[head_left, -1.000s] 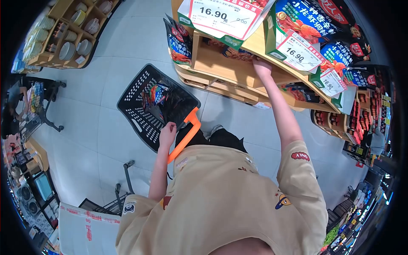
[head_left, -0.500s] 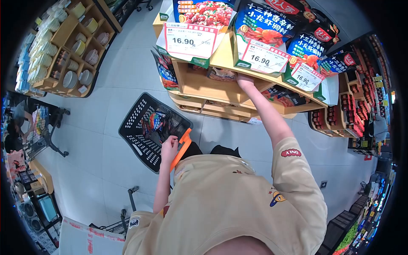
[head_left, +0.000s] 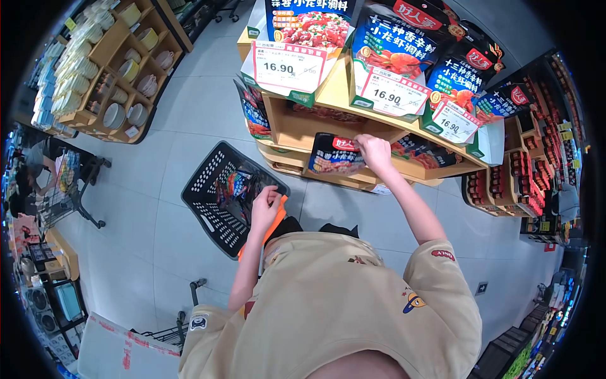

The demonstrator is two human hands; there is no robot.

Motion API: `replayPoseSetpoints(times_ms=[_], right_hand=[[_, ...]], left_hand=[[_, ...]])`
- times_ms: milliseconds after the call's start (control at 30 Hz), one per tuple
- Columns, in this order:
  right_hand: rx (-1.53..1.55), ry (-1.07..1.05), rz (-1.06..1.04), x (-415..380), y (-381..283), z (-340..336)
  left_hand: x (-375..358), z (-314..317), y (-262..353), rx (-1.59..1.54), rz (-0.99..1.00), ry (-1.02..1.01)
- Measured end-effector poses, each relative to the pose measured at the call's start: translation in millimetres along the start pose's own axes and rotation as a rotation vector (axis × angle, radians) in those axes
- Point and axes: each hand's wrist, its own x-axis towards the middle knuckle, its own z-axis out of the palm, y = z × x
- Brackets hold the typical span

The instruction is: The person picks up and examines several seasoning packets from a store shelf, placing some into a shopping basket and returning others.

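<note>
In my right hand (head_left: 375,151) is a dark blue and red bag of crayfish seasoning (head_left: 336,154), pinched by its right end just in front of the lower shelf (head_left: 287,129). Over the near rim of a black shopping basket (head_left: 205,208) is my left hand (head_left: 264,207), its fingers loosely bent and partly apart with nothing seen in them. The basket's orange handle (head_left: 278,218) passes beside and under my left wrist. Several colourful packets (head_left: 233,187) lie inside the basket.
Larger seasoning bags (head_left: 394,41) stand above price cards (head_left: 287,68) on the upper shelf. A bowl display (head_left: 117,69) is at upper left, with another person's cart (head_left: 69,183) below it. Red jars (head_left: 499,174) fill shelves at right. A white box (head_left: 126,347) sits at lower left.
My right hand has come out of the lower shelf, bringing a seasoning bag into view. My left hand has shifted slightly up and right, its fingers loosening from a fist.
</note>
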Motion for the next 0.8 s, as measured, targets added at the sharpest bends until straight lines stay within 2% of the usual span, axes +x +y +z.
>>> replayPoseSetpoints(times_ms=[67,100,167,200,267,333,400,467,567,600,667,733,800], right_hand=[[0.049,-0.025,-0.036,-11.4,-13.4,-22.7],[0.083,-0.005,-0.095,-15.8,-22.9,-37.6],[0.144,0.019,-0.176,-22.3,-37.7,-64.0],[0.149,0.017,-0.165,-24.5,-44.7,-78.0],[0.223,0.061,-0.168,-26.0,-55.5,-105.4],[0.205,0.0,-0.072,-25.9,-59.4,-124.3],[0.179,0.039,-0.031,-24.3,-52.7,-124.2],[0.137,0.042,0.053,-22.7,-40.8,-112.8],[0.143,0.166,-0.008,-22.8,-32.6,-95.1],[0.148,0.146,0.035,-23.0,-30.1,-90.5],[0.155,0.358,-0.085,-20.0,-25.2,-87.6],[0.254,0.439,0.094,-29.1,-27.5,-84.0],[0.477,0.532,0.318,-45.6,-26.4,-64.3]], left_hand=[[5.8,10.5,7.8,-0.12,0.122,0.024],[9.7,15.2,12.3,-0.116,0.119,0.022],[15.4,22.6,23.7,-0.059,0.353,-0.083],[14.7,21.8,38.2,-0.043,0.325,-0.191],[14.3,25.7,49.1,-0.28,0.175,-0.485],[16.6,30.2,50.4,-0.415,0.051,-0.548],[12.3,30.5,58.1,-0.403,0.067,-0.559],[4.8,32.5,67.0,-0.414,0.048,-0.449],[-3.8,38.7,64.3,-0.367,0.036,-0.401],[-7.6,39.8,65.1,-0.35,0.027,-0.363],[-12.5,42.0,63.1,-0.34,-0.031,-0.328],[-15.5,44.5,55.7,-0.377,-0.027,-0.277],[-18.2,46.1,52.3,-0.481,-0.089,-0.233]])
